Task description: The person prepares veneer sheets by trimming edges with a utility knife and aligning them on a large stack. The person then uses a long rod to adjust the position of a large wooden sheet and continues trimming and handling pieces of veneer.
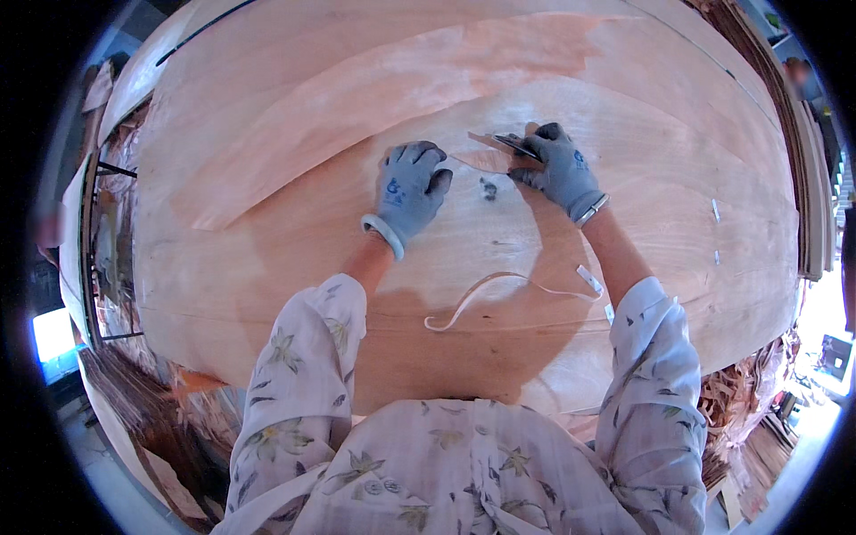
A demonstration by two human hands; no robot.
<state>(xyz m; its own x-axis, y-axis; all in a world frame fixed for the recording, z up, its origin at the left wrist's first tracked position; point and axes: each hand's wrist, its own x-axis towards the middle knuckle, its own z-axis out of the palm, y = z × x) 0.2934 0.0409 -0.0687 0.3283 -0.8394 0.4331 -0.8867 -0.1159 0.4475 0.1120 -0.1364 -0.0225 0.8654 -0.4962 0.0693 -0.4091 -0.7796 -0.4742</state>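
A broad wood sheet (669,232) lies spread beneath both hands, reaching out on every side of a small dark mark (488,188) in its face; that mark is the landmark here. The left hand (410,189), gloved in grey, rests to the left of the mark, back upward and fingers partly bent; whether it pinches anything underneath, I cannot tell. The right hand (560,168), also gloved, is to the right of the mark and slightly beyond it, grasping a dark, narrow tool (517,145) that points left. Just beyond the mark, a thin sliver (481,167) runs across the gap between the 2 hands.

Nearer the person than the mark, a pale curled strip (517,275) lies loose; well to the mark's right are 2 small white pieces (716,210).

The sheet looks thin, light and springy, likely to split along its grain; its large span would suit a hold at 2 well-separated edges, with the area by the mark pressed flat. The curled strip seems soft and weightless, best picked up near an end. The tool looks stiff and small, safest held by its body, away from the left-pointing tip.
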